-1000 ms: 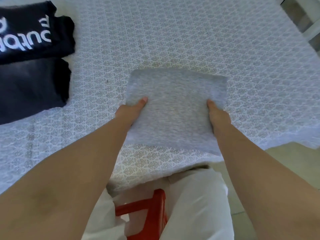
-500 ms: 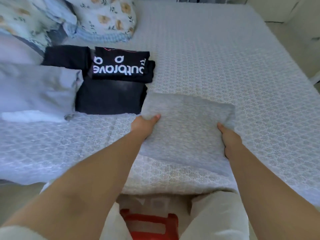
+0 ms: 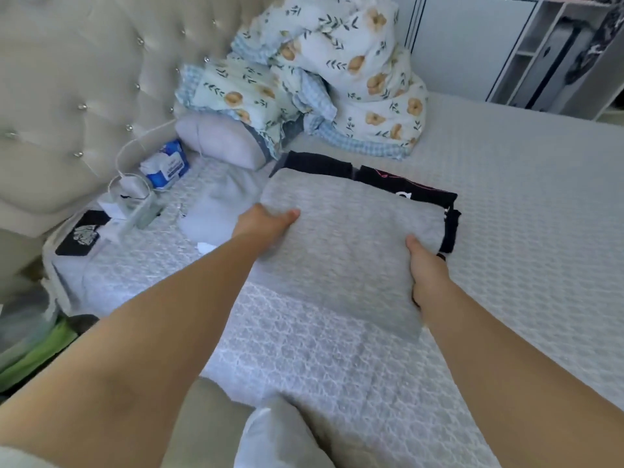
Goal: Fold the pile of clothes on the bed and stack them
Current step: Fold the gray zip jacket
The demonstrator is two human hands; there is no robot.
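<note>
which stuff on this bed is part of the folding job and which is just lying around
Job: folded grey knit garment, gripped by left hand and right hand; folded black clothes beneath it.

Lying about: floral duvet, blue-and-white wipes pack, white charger, black phone.

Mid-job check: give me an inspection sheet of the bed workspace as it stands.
Surface: white patterned bedspread.
Job's things: folded grey garment over folded black clothes.
Clutter: blue-white tissue pack, black phone, white charger.
Hands: left hand and right hand grip the grey garment's sides.
Cables: white cable by the headboard.
Surroundings: tufted beige headboard, floral bedding heap, white shelving.
</note>
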